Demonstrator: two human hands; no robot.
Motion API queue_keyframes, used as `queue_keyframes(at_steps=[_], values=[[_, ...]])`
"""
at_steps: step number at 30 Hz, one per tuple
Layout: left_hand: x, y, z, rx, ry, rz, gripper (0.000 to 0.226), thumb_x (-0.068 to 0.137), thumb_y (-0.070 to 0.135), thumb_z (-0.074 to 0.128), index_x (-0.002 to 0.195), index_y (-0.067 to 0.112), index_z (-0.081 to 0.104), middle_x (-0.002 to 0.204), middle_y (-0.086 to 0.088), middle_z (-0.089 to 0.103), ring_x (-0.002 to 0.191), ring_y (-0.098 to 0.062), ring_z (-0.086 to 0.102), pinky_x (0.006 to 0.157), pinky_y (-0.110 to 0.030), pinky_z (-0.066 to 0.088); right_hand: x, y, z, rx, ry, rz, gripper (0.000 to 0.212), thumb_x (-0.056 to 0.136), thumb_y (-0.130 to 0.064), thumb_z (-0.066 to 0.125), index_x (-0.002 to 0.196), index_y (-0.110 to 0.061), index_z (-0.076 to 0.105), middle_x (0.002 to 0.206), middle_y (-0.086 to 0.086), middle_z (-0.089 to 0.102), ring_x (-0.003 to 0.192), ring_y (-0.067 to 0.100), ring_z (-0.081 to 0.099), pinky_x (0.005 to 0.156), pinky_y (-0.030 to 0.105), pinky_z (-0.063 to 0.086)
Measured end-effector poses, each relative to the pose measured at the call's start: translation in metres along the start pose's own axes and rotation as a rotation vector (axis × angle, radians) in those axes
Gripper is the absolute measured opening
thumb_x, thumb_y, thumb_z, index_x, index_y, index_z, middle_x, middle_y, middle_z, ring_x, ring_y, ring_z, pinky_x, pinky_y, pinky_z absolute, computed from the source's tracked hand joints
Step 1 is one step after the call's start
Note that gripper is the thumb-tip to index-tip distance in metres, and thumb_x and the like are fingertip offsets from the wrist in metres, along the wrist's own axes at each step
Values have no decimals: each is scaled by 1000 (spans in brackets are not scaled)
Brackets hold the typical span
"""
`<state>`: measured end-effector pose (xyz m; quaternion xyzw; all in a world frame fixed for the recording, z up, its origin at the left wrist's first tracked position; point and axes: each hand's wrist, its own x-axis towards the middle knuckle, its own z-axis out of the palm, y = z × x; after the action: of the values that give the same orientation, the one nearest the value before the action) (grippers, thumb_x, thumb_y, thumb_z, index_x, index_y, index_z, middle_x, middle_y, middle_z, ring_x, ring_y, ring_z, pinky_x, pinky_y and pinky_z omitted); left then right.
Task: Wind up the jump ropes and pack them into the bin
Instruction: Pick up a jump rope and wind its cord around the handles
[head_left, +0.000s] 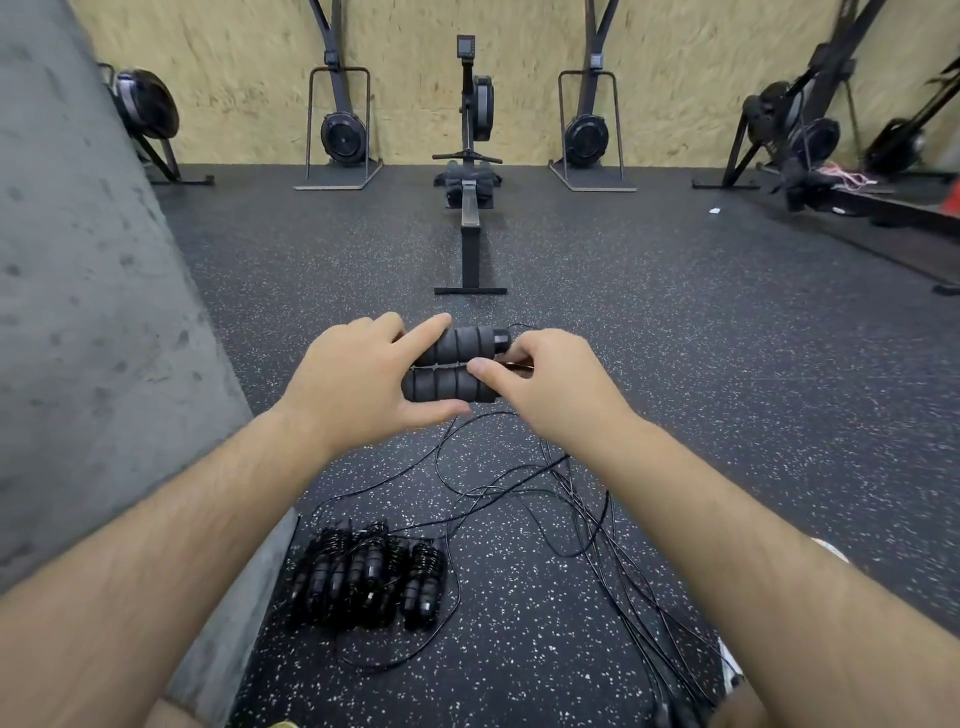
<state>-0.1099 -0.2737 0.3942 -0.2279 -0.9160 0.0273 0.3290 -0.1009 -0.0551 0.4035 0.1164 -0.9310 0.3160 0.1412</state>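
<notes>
Head camera gives me both bare arms reaching forward over the speckled rubber floor (701, 374). Between the hands I see a pair of black foam jump rope handles (448, 388), held level and side by side, one just above the other and touching along their length, up in the air well clear of the floor.

My left hand (358, 379) grips their left ends: its fingers (426, 330) lie over the upper handle with the index stretched along it, and the thumb sits under the lower one. My right hand (556, 387) closes round the right ends, its thumb (488, 371) pressing at the seam between the two handles and the other fingers curled behind, where I cannot tell exactly what they pinch.

A thin black cord (447, 441) drops from below the handles to a mess of loose cords (576, 499) spread on the floor between my forearms and out toward the right.

Down at lower left, a row of wound ropes (363, 577) lies on the floor, packed close together just beside the foot of a grey concrete wall (78, 312).

Straight ahead a rowing machine (470, 218) points away from me, and two upright ski machines (340, 130) stand against a plywood wall (415, 78).
</notes>
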Motion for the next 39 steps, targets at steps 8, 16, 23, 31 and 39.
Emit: queue_keyframes(at_steps=[8, 16, 23, 31, 39], values=[[2, 0, 6, 19, -26, 0, 85, 73, 86, 49, 136, 30, 59, 77, 2, 52, 64, -25, 57, 55, -28, 36, -5, -12, 1, -205, 10, -111, 33, 96, -45, 59, 103, -13, 61, 105, 6, 57, 99, 26, 56, 87, 38, 43], [2, 2, 5, 23, -41, -11, 64, 72, 83, 58, 109, 31, 58, 70, 6, 44, 60, -24, 54, 53, -27, 30, -7, -17, 3, -207, 6, -151, 25, 96, -35, 61, 107, -13, 57, 109, 5, 55, 104, 25, 54, 90, 38, 42], [1, -7, 5, 0, -59, -35, 62, 69, 86, 48, 95, 30, 55, 70, 7, 50, 65, -26, 61, 54, -28, 36, -5, -11, -12, -309, -97, -364, 20, 99, -26, 48, 107, -13, 61, 105, 5, 57, 99, 28, 56, 85, 40, 45], [-4, -5, 3, -148, -100, 30, 66, 68, 86, 48, 104, 33, 62, 75, 10, 60, 72, -21, 65, 61, -29, 48, -5, -10, -11, -662, -154, -415, 86, 61, -80, 67, 128, -29, 52, 110, -1, 44, 101, 21, 44, 83, 38, 44], [-9, 2, 6, -116, -154, 95, 72, 70, 88, 42, 112, 35, 64, 78, 9, 59, 71, -22, 65, 61, -29, 47, -4, -12, -1, -638, -237, -341, 45, 69, -61, 69, 85, -26, 46, 91, -5, 39, 82, 22, 47, 66, 31, 33]])
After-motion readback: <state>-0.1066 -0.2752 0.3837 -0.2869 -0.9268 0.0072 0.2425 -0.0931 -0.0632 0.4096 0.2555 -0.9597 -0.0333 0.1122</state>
